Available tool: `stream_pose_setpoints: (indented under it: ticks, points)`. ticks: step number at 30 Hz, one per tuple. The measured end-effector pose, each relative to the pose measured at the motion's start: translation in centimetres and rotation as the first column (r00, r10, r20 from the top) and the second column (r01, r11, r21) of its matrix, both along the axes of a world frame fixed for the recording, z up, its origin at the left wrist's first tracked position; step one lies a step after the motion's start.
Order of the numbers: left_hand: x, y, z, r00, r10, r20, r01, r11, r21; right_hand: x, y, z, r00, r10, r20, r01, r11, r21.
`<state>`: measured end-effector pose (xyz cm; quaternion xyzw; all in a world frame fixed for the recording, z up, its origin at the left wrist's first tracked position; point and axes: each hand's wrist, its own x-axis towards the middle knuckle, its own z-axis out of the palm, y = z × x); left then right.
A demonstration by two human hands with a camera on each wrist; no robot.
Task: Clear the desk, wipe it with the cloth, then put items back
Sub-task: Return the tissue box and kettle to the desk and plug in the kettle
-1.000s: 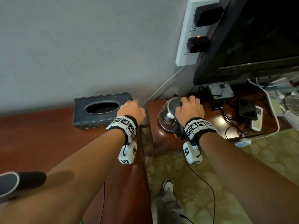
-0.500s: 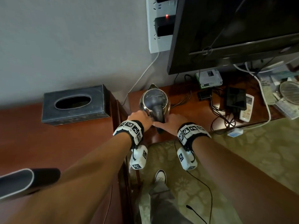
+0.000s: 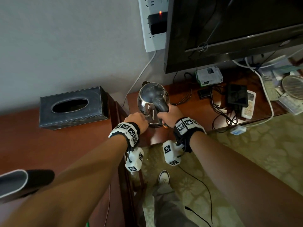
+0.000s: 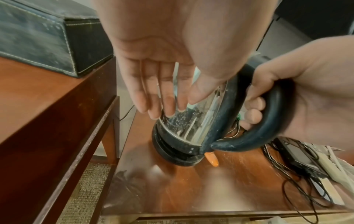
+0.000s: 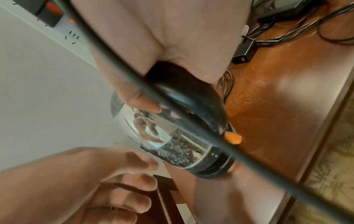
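A steel electric kettle [image 3: 150,102] stands on its black base on the lower wooden table [image 3: 193,110], next to the higher desk [image 3: 49,145]. My right hand [image 3: 171,115] grips the kettle's black handle [image 4: 268,121], fingers curled through the loop. My left hand [image 3: 136,121] lies with straight fingers [image 4: 166,98] against the kettle's shiny side. The right wrist view shows the kettle [image 5: 172,142], its orange switch [image 5: 232,137] and my left hand [image 5: 118,181] beside it. No cloth is in view.
A dark leather tissue box [image 3: 73,107] sits on the desk by the wall. Behind the kettle are a TV [image 3: 229,30], a wall power strip [image 3: 152,25], tangled cables [image 3: 224,112], a remote [image 3: 248,105] and a black device [image 3: 237,95]. A grey-black object [image 3: 21,182] lies at the desk's near left.
My right hand has moved from the kettle's lid down onto its handle and now grips it. My left hand came from beside the tissue box to the kettle's side.
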<state>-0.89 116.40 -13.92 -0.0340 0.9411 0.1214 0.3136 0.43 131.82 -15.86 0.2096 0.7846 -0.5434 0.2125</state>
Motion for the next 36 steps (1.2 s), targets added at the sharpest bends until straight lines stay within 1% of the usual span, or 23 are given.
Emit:
stream_pose_setpoints:
  ticks: [5,9,11,16,20,22,24,27,29,32,36]
  points:
    - [0.3,-0.7,0.4,1.0,0.008,-0.024,-0.008,1.0,0.004,1.0,0.0,0.9,0.999,-0.036,-0.037,0.038,0.997,0.069]
    - [0.4,-1.5,1.2,0.996,0.063,-0.058,-0.061,0.998,0.032,1.4,-0.4,3.4,0.996,-0.014,-0.092,0.026,0.991,0.128]
    - [0.5,-2.1,1.7,0.991,0.104,-0.086,-0.1,0.994,0.043,1.3,-0.9,5.0,0.993,0.008,-0.12,0.009,0.989,0.145]
    - [1.3,-4.4,3.6,0.949,0.279,-0.145,-0.264,0.957,0.116,1.3,-3.2,7.9,0.982,0.036,-0.188,-0.008,0.989,0.148]
    - [3.0,-7.8,5.1,0.918,0.346,-0.193,-0.326,0.937,0.128,1.9,-6.2,9.4,0.967,0.13,-0.218,-0.092,0.98,0.175]
    - [4.2,-10.0,5.5,0.892,0.401,-0.211,-0.374,0.914,0.157,2.4,-8.2,10.2,0.958,0.173,-0.23,-0.133,0.975,0.181]
    - [5.5,-12.4,5.9,0.868,0.444,-0.224,-0.413,0.894,0.172,3.0,-10.5,10.8,0.949,0.216,-0.23,-0.178,0.969,0.173]
    - [7.2,-15.4,6.2,0.842,0.48,-0.248,-0.455,0.877,0.154,3.9,-13.5,11.3,0.938,0.267,-0.22,-0.231,0.957,0.178]
    - [7.9,-16.9,6.3,0.826,0.502,-0.256,-0.479,0.865,0.152,4.5,-15.3,11.3,0.942,0.265,-0.205,-0.232,0.957,0.173]
    - [9.3,-18.7,6.2,0.812,0.536,-0.229,-0.508,0.844,0.173,5.9,-17.6,11.2,0.949,0.261,-0.176,-0.233,0.959,0.161]
    - [11.2,-20.9,5.3,0.846,0.497,-0.195,-0.481,0.868,0.124,7.3,-19.3,10.7,0.951,0.278,-0.135,-0.255,0.953,0.164]
